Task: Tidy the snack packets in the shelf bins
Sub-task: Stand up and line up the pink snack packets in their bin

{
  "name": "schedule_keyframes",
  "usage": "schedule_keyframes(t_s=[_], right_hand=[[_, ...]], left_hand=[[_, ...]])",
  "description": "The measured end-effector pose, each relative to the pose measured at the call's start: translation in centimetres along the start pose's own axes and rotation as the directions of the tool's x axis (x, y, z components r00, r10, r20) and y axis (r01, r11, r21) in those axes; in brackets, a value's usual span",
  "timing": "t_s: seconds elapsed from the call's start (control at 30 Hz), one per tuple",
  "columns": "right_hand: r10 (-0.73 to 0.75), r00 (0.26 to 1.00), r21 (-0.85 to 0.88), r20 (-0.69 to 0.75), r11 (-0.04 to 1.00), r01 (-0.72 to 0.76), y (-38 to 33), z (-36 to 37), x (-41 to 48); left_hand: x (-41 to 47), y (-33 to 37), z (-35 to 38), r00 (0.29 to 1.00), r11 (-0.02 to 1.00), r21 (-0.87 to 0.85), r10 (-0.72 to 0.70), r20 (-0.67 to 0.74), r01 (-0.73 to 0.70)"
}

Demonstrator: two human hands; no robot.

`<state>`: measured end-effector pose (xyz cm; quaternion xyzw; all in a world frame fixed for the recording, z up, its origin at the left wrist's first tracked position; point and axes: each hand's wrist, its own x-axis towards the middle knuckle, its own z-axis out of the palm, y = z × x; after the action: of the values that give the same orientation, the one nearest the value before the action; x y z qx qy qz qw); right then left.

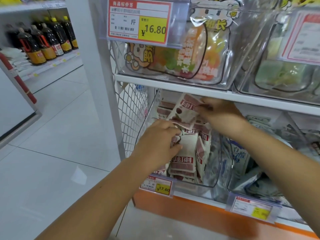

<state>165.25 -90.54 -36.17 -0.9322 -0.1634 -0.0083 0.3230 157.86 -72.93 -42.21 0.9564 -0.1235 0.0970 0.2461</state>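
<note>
Well left of clear bin (210,170): dark bottles (43,40) on another shelf. On bin front, low L: price tag (156,186). Inside bin: L hand (159,141), fingers curled on red-cream packets (184,164) stood in pile. Just above pile, tilted: raised packet (183,111), top edge pinched by R hand (223,115) at bin's upper R.

The white shelf board (173,86) is hanging low over the clear bin (195,187), leaving only a narrow slot above the red-and-white packets (183,163), and the left hand (155,144) gripping them and the right hand (223,116) pinching a raised packet (186,110) under the board are filling most of it. The wire mesh panel (133,110) is closing off the left side, the neighbouring bin (230,186) is crowding the right, and the price tag (156,186) is standing across part of the front lip.
</note>
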Motion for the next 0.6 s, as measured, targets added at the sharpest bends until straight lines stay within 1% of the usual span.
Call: schedule_keyframes(t_s=[0.07,0.13,0.2,0.23,0.27,0.3,0.33,0.37,0.43,0.47,0.5,0.53,0.57,0.6], right_hand=[[-0.036,0.997,0.08,-0.071,0.996,0.042,0.7,-0.7,-2.1],[-0.025,0.994,0.175,-0.106,0.984,0.043,1.3,-1.1,-4.1],[-0.026,0.996,0.275,-0.088,0.96,0.049,1.2,-1.2,-5.5],[-0.054,0.996,0.299,-0.072,0.951,0.074,0.9,-1.2,-6.0],[-0.089,0.995,0.288,-0.052,0.952,0.1,0.5,-1.3,-6.3],[-0.127,0.992,0.231,-0.024,0.964,0.129,0.1,-1.4,-6.4],[-0.168,0.985,0.126,0.029,0.979,0.163,-0.3,-1.5,-6.5],[-0.208,0.973,-0.023,0.099,0.977,0.211,-0.5,-1.5,-6.7],[-0.245,0.936,-0.312,0.253,0.895,0.319,-0.5,-1.2,-7.2],[-0.234,0.914,-0.395,0.331,0.846,0.36,-0.4,-0.8,-7.6],[-0.222,0.885,-0.434,0.408,0.806,0.402,-0.2,-0.3,-8.2],[-0.2,0.845,-0.433,0.496,0.787,0.44,0.0,0.1,-8.8],[-0.174,0.801,-0.39,0.573,0.802,0.453,0.0,0.0,-9.1],[-0.141,0.782,-0.303,0.608,0.868,0.393,-0.1,-0.6,-9.1]], left_hand=[[-0.4,0.3,0.0,1.0,0.999,-0.033,-0.015,-0.01,0.015],[-0.7,0.8,-0.5,0.99,0.983,-0.153,-0.111,-0.089,0.096],[-1.0,1.5,-1.1,0.971,0.942,-0.312,-0.179,-0.16,0.122],[-1.2,1.9,-1.5,0.97,0.925,-0.361,-0.187,-0.158,0.12],[-1.3,2.3,-2.0,0.975,0.907,-0.402,-0.189,-0.12,0.126],[-1.4,2.8,-2.5,0.982,0.884,-0.45,-0.177,-0.068,0.128],[-1.6,3.2,-2.8,0.986,0.856,-0.501,-0.163,-0.019,0.131],[-1.9,3.5,-2.9,0.987,0.832,-0.536,-0.157,0.016,0.141],[-2.6,3.4,-2.8,0.981,0.816,-0.548,-0.186,0.048,0.182],[-3.1,3.2,-2.6,0.979,0.817,-0.541,-0.195,0.065,0.199],[-3.7,2.9,-2.3,0.979,0.821,-0.533,-0.185,0.091,0.204],[-4.2,2.6,-2.0,0.98,0.845,-0.496,-0.156,0.126,0.198],[-4.7,2.5,-1.7,0.98,0.888,-0.426,-0.109,0.169,0.172],[-5.1,2.4,-1.4,0.974,0.936,-0.329,-0.057,0.218,0.129]])
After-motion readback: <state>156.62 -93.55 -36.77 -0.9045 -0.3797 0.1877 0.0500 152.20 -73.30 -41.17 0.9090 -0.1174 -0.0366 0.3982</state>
